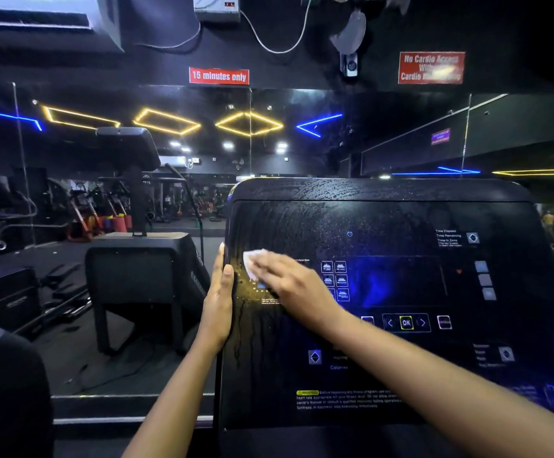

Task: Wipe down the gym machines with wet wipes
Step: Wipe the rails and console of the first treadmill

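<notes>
1. Wet wipe (252, 258): small white sheet lying flat on the console (401, 375) face, close to the upper part of its left edge. Only a pale corner exposed beyond the fingertips; remainder hidden under the hand.
2. Handling, as judged: light, limp and damp, so prone to bunching or sliding under a loose touch. Best controlled by broad flat pressure over its middle, not by a pinched corner.
3. Right hand (288, 285): laid over the wipe, fingers (270, 266) straight and close together, pressing the sheet against the panel. No curl round it visible; fingertips slightly blurred.
4. Left hand (217, 302): clasping the console's left edge, thumb (228, 276) on the front face, other fingers along and behind the edge, partly hidden. Thumb just beside the wipe; contact not discernible.
5. Console surface: dark, glossy, sloped. Wet smears across the top edge, drips below the wipe near the left edge. OK button (406, 322) toward the lower middle, well apart from the wipe. Judged rigid; light pressure advisable over printed keys.
6. Surroundings: another dark machine (143, 269) off the left edge; red sign (219, 76) on the wall above.
</notes>
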`<state>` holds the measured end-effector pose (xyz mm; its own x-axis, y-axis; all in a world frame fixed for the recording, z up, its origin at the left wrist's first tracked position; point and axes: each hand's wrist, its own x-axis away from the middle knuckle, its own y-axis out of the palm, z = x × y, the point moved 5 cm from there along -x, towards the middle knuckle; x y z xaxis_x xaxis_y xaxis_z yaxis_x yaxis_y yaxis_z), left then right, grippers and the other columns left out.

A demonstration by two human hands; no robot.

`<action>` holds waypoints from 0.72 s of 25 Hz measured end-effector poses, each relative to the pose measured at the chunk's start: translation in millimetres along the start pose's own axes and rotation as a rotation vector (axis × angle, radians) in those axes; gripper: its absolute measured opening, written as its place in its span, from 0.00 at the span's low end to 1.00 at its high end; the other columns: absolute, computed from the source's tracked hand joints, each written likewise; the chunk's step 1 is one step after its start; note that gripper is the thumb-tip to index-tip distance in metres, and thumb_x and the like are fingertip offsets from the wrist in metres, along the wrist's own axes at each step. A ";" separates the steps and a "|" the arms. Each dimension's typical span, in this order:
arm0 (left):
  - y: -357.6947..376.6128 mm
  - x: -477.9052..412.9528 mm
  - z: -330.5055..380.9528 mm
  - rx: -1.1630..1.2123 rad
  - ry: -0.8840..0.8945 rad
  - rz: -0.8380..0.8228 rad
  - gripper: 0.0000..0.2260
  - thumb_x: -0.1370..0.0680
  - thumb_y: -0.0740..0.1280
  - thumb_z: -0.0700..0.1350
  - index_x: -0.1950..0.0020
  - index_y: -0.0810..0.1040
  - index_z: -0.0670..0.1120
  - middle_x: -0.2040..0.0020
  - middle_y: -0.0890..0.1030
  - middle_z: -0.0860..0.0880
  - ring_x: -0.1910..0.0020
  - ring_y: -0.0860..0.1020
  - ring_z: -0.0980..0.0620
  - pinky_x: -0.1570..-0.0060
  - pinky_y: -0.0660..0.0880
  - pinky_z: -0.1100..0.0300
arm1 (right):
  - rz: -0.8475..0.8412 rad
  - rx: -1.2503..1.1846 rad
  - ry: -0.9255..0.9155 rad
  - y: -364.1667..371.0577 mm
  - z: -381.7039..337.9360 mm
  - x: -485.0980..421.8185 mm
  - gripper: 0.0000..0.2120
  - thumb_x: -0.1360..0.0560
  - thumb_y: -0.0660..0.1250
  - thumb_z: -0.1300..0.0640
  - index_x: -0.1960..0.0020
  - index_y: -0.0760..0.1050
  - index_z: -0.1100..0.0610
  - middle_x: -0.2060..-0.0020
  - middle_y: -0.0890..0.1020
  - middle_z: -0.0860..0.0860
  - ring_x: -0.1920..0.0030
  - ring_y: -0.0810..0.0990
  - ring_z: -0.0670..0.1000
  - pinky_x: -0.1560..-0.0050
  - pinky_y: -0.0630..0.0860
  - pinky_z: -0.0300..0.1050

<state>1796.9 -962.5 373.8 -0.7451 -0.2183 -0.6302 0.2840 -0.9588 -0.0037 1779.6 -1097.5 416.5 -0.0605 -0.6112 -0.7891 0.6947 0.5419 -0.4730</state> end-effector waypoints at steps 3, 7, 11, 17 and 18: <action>0.3 -0.3 0.8 -0.015 0.019 -0.021 0.37 0.32 0.51 0.77 0.28 0.54 0.62 0.35 0.58 0.76 0.38 0.57 0.82 0.40 0.55 0.80 | -0.040 -0.012 -0.138 -0.6 -35.1 47.1 0.16 0.20 0.53 0.61 0.40 0.78 0.61 0.41 0.79 0.53 0.40 0.77 0.52 0.42 0.74 0.42; 0.0 0.6 1.6 -0.003 0.049 -0.009 0.38 0.34 0.50 0.79 0.28 0.54 0.64 0.30 0.58 0.72 0.33 0.58 0.76 0.34 0.54 0.71 | -0.009 -0.103 -0.147 -13.9 -15.5 29.0 0.15 0.22 0.59 0.65 0.38 0.76 0.60 0.41 0.79 0.53 0.40 0.77 0.53 0.43 0.76 0.45; 0.8 1.2 1.7 0.035 0.031 -0.033 0.42 0.35 0.52 0.79 0.25 0.54 0.62 0.28 0.59 0.67 0.35 0.61 0.77 0.37 0.60 0.73 | 0.065 -0.013 0.059 -16.8 37.4 -61.9 0.18 0.26 0.55 0.62 0.43 0.79 0.62 0.45 0.81 0.57 0.44 0.80 0.57 0.53 0.81 0.53; -0.1 1.7 0.8 0.072 0.027 -0.015 0.41 0.36 0.52 0.80 0.27 0.55 0.62 0.33 0.60 0.71 0.37 0.61 0.79 0.37 0.58 0.76 | -0.031 0.035 -0.059 7.2 6.1 -46.7 0.18 0.27 0.57 0.64 0.40 0.77 0.64 0.43 0.80 0.56 0.42 0.78 0.55 0.55 0.81 0.48; 0.0 1.7 -0.3 0.072 0.006 -0.022 0.39 0.35 0.52 0.80 0.28 0.56 0.64 0.32 0.61 0.69 0.34 0.61 0.76 0.32 0.57 0.70 | -0.025 0.022 -0.083 9.9 -4.3 -30.7 0.17 0.27 0.59 0.64 0.41 0.77 0.64 0.43 0.80 0.56 0.42 0.78 0.55 0.54 0.81 0.48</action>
<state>1795.9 -962.9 372.5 -0.7472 -0.1963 -0.6350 0.2234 -0.9740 0.0383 1785.2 -1070.8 434.4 -0.0186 -0.6706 -0.7416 0.7092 0.5140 -0.4826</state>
